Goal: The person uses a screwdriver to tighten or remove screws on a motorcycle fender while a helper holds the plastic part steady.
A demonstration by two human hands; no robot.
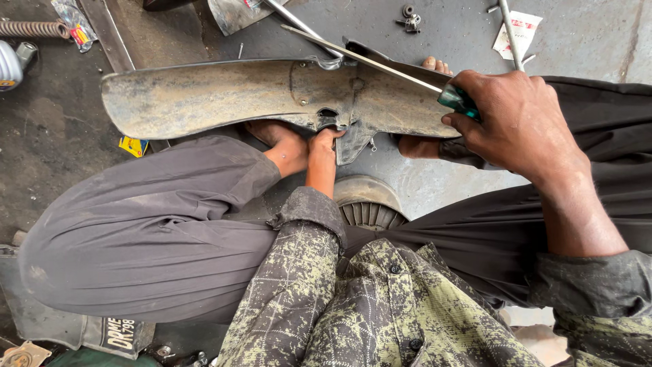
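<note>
Dusty metal mudguard [224,95] steadied underneath by left hand [324,146], fingers curled on its edge, green-handled screwdriver [380,66] gripped in closed right hand [516,119], small yellow packet [134,145] lain on floor below mudguard, white-and-red paper label [517,32] at top right.

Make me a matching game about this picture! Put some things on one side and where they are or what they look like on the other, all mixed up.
Things:
1. screwdriver
2. mudguard
3. left hand
4. coiled spring

Places or looks:
A. top left corner of the floor
B. gripping the lower edge of the mudguard
C. long, curved, dusty metal lying across the middle
D. green handle held in the right hand

Pairs: 1-D, 2-C, 3-B, 4-A
</note>
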